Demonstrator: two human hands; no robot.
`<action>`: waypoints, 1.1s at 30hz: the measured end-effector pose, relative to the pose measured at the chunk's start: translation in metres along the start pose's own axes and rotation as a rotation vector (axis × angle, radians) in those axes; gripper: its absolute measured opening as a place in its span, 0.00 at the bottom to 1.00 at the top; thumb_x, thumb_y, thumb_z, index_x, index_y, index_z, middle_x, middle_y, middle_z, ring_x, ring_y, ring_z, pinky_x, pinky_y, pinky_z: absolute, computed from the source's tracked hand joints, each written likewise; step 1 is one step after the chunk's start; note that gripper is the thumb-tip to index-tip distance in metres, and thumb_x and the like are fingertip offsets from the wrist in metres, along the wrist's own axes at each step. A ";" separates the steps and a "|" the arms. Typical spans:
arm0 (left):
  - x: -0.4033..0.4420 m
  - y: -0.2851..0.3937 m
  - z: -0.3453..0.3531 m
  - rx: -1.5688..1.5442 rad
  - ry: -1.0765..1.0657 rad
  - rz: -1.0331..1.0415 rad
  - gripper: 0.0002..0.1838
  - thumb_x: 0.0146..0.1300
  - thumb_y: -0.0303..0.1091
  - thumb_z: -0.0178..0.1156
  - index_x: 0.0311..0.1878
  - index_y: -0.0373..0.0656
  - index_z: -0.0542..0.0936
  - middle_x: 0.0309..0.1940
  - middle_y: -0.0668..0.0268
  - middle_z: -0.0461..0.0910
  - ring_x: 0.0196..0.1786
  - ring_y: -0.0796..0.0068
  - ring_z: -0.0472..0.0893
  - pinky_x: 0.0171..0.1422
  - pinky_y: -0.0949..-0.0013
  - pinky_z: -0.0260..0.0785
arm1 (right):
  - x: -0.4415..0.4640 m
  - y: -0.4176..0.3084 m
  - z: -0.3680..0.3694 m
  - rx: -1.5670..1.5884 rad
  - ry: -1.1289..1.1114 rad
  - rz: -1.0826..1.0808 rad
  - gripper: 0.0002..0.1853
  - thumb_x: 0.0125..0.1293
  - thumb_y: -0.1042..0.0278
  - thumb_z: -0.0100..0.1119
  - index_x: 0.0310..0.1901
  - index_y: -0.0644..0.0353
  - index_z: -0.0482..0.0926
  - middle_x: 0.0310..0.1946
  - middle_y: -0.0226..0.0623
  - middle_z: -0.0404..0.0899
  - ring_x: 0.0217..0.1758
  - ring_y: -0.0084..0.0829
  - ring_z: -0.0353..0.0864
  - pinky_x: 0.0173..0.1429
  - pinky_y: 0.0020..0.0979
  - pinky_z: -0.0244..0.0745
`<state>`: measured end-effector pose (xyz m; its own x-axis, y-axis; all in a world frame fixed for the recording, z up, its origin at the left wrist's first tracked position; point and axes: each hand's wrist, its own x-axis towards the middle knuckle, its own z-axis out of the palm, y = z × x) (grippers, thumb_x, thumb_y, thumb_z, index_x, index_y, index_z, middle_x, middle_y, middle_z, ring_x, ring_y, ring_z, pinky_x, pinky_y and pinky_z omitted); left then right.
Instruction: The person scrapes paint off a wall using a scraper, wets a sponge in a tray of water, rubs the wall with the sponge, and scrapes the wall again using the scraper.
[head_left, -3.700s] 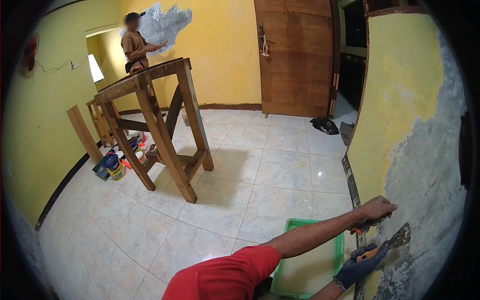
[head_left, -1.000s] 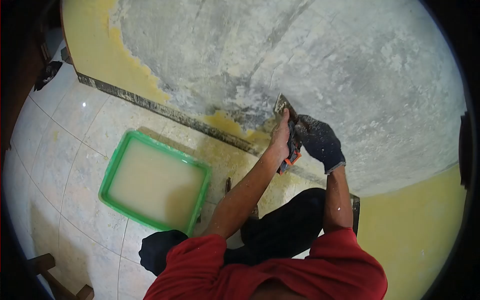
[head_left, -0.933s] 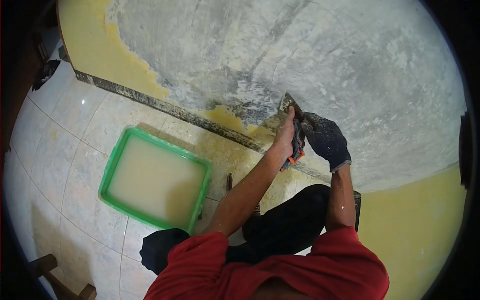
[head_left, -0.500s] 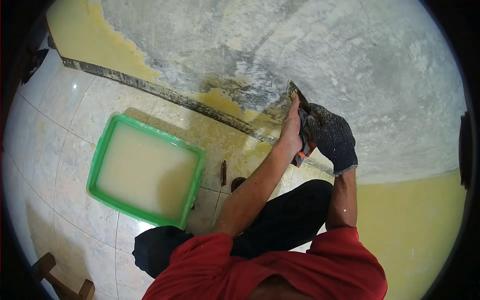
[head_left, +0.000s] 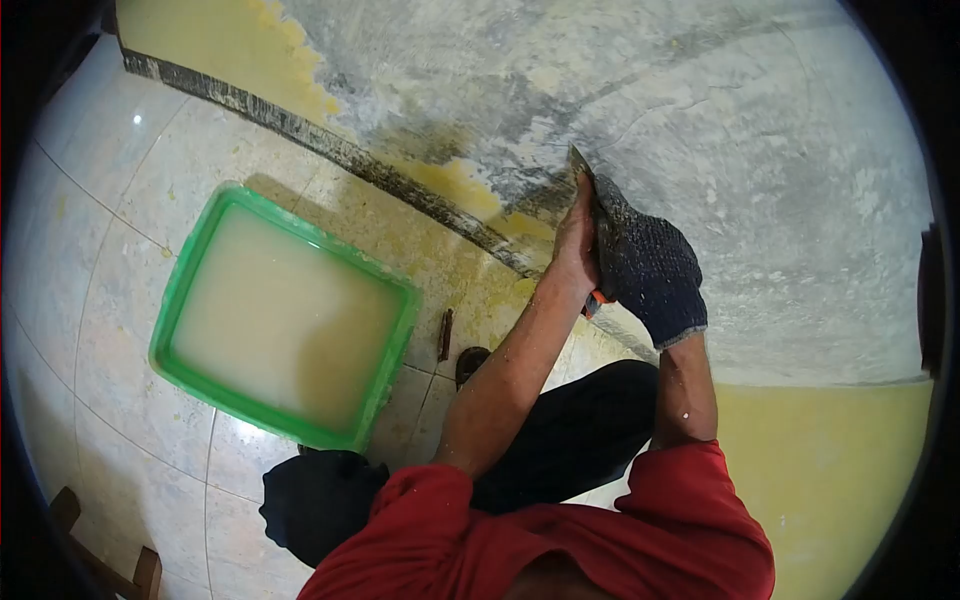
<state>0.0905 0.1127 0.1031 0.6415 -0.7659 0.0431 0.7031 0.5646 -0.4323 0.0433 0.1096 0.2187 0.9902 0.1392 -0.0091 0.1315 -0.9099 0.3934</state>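
My right hand (head_left: 650,265), in a dark knitted glove speckled with pale bits, is closed round a scraper. The scraper's thin metal blade (head_left: 579,160) points up toward the bare grey part of the wall (head_left: 700,130). Part of its orange and dark handle (head_left: 597,300) shows below the hands. My bare left hand (head_left: 575,235) is pressed along the scraper, close against the glove; most of its fingers are hidden. Yellow paint (head_left: 450,185) with a ragged edge remains low on the wall near the blade.
A green basin (head_left: 412,310) of cloudy whitish liquid stands on the tiled floor (head_left: 110,300) at left. A dark skirting strip (head_left: 350,160) runs along the wall's foot. A small brown stick-like piece (head_left: 445,335) lies by my foot. Wooden legs (head_left: 147,572) show at lower left.
The view has shifted slightly. The gloved hand has turned and now covers more of the scraper and its handle. Both hands stay together at the wall.
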 end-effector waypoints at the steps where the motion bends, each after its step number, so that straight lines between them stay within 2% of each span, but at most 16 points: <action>1: -0.002 0.002 -0.002 -0.018 0.008 -0.004 0.26 0.65 0.60 0.52 0.52 0.47 0.77 0.39 0.63 0.80 0.39 0.65 0.81 0.44 0.60 0.76 | -0.002 0.003 0.006 -0.005 0.087 -0.133 0.18 0.64 0.63 0.49 0.52 0.62 0.75 0.27 0.52 0.79 0.30 0.53 0.78 0.36 0.48 0.71; 5: 0.002 0.004 -0.008 -0.035 -0.116 0.001 0.31 0.64 0.60 0.53 0.59 0.45 0.73 0.48 0.60 0.79 0.48 0.60 0.80 0.52 0.56 0.74 | 0.001 -0.004 0.005 0.005 -0.020 -0.025 0.20 0.60 0.65 0.51 0.54 0.62 0.74 0.26 0.50 0.79 0.30 0.49 0.80 0.35 0.48 0.72; 9: -0.004 0.010 0.005 0.216 0.282 0.091 0.41 0.58 0.67 0.56 0.61 0.41 0.70 0.50 0.58 0.77 0.48 0.63 0.77 0.55 0.60 0.71 | 0.004 -0.001 0.008 -0.022 -0.202 0.114 0.21 0.60 0.65 0.52 0.55 0.62 0.73 0.25 0.50 0.79 0.30 0.49 0.79 0.36 0.48 0.72; 11: 0.007 0.016 -0.018 0.211 0.084 0.006 0.45 0.57 0.69 0.57 0.65 0.39 0.67 0.55 0.56 0.74 0.54 0.62 0.74 0.60 0.59 0.66 | -0.007 0.000 0.019 -0.026 0.147 -0.106 0.14 0.63 0.65 0.49 0.45 0.64 0.76 0.28 0.50 0.79 0.32 0.52 0.78 0.37 0.47 0.72; 15: 0.006 0.004 -0.004 0.207 0.157 0.056 0.43 0.56 0.71 0.55 0.58 0.40 0.72 0.48 0.55 0.76 0.47 0.62 0.77 0.53 0.60 0.72 | 0.007 -0.011 -0.002 0.048 -0.177 0.136 0.12 0.61 0.65 0.51 0.40 0.64 0.77 0.31 0.52 0.79 0.35 0.51 0.78 0.41 0.47 0.71; 16: 0.007 0.007 -0.001 0.325 0.349 0.105 0.44 0.55 0.72 0.55 0.59 0.40 0.71 0.47 0.55 0.76 0.47 0.60 0.77 0.52 0.59 0.72 | 0.009 -0.009 0.000 -0.005 -0.245 0.148 0.12 0.60 0.65 0.52 0.40 0.64 0.77 0.32 0.52 0.79 0.37 0.51 0.78 0.43 0.47 0.70; 19: 0.005 0.013 -0.012 0.203 0.073 0.043 0.50 0.54 0.73 0.55 0.66 0.38 0.64 0.57 0.52 0.72 0.56 0.57 0.72 0.61 0.54 0.66 | 0.002 -0.004 0.012 -0.012 -0.030 -0.009 0.13 0.61 0.64 0.51 0.41 0.64 0.77 0.33 0.52 0.80 0.37 0.50 0.78 0.43 0.47 0.71; 21: 0.008 0.009 -0.020 0.246 0.144 0.061 0.52 0.53 0.74 0.53 0.69 0.39 0.61 0.60 0.51 0.70 0.59 0.56 0.71 0.62 0.52 0.65 | -0.006 0.006 0.015 -0.057 0.095 -0.258 0.13 0.61 0.64 0.52 0.41 0.64 0.78 0.28 0.50 0.78 0.34 0.50 0.78 0.40 0.47 0.71; 23: 0.006 0.009 -0.004 0.285 0.355 0.051 0.42 0.59 0.69 0.52 0.63 0.42 0.67 0.50 0.51 0.77 0.49 0.56 0.79 0.56 0.51 0.73 | 0.006 -0.003 0.011 -0.006 -0.130 -0.016 0.12 0.59 0.65 0.53 0.40 0.62 0.79 0.29 0.48 0.78 0.36 0.49 0.78 0.40 0.46 0.71; 24: 0.000 0.014 0.002 0.446 0.512 0.099 0.50 0.53 0.75 0.52 0.65 0.39 0.65 0.50 0.52 0.76 0.49 0.58 0.79 0.52 0.54 0.75 | 0.012 -0.005 0.012 -0.043 -0.236 0.035 0.11 0.58 0.65 0.54 0.40 0.61 0.79 0.31 0.47 0.79 0.37 0.48 0.78 0.41 0.45 0.71; 25: -0.001 0.018 -0.003 0.448 0.500 0.084 0.50 0.53 0.75 0.52 0.65 0.39 0.65 0.50 0.52 0.76 0.49 0.58 0.79 0.52 0.54 0.75 | 0.005 -0.003 0.021 -0.020 0.038 -0.162 0.12 0.58 0.66 0.55 0.41 0.60 0.79 0.35 0.45 0.79 0.39 0.48 0.77 0.42 0.45 0.71; 27: 0.003 0.031 -0.020 0.218 0.064 0.042 0.54 0.52 0.75 0.54 0.70 0.39 0.60 0.61 0.51 0.68 0.62 0.57 0.70 0.65 0.51 0.64 | 0.007 -0.004 0.025 -0.028 -0.023 -0.125 0.14 0.58 0.65 0.54 0.44 0.61 0.79 0.37 0.46 0.80 0.40 0.49 0.77 0.43 0.44 0.72; 28: 0.006 0.031 -0.022 0.184 0.095 0.052 0.52 0.53 0.73 0.55 0.70 0.41 0.60 0.62 0.51 0.67 0.63 0.56 0.69 0.66 0.50 0.63 | 0.005 -0.003 0.025 -0.016 0.034 -0.197 0.14 0.57 0.65 0.56 0.44 0.60 0.79 0.37 0.46 0.80 0.41 0.49 0.77 0.44 0.44 0.72; 29: 0.007 0.025 -0.024 0.185 0.100 0.071 0.52 0.53 0.73 0.55 0.70 0.41 0.60 0.62 0.51 0.67 0.63 0.56 0.69 0.66 0.50 0.63 | 0.004 -0.008 0.021 -0.006 0.036 -0.213 0.14 0.57 0.65 0.56 0.44 0.60 0.79 0.37 0.46 0.80 0.41 0.49 0.77 0.44 0.44 0.72; 31: 0.001 0.018 -0.003 0.372 0.411 0.138 0.45 0.55 0.70 0.56 0.63 0.40 0.68 0.49 0.54 0.76 0.48 0.58 0.80 0.51 0.54 0.76 | 0.017 -0.020 -0.003 0.185 -0.187 0.159 0.16 0.56 0.64 0.55 0.45 0.61 0.78 0.37 0.48 0.80 0.41 0.50 0.77 0.45 0.45 0.72; 33: 0.000 0.022 -0.001 0.381 0.406 0.147 0.43 0.55 0.70 0.55 0.60 0.40 0.70 0.45 0.56 0.78 0.43 0.61 0.81 0.48 0.57 0.77 | 0.015 -0.011 0.006 0.105 -0.209 0.115 0.18 0.60 0.63 0.53 0.50 0.62 0.76 0.37 0.51 0.80 0.40 0.51 0.78 0.45 0.46 0.72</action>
<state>0.1056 0.1251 0.0932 0.6245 -0.6851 -0.3750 0.7245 0.6875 -0.0494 0.0567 0.1191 0.2088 0.9857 -0.0409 -0.1636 0.0111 -0.9523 0.3049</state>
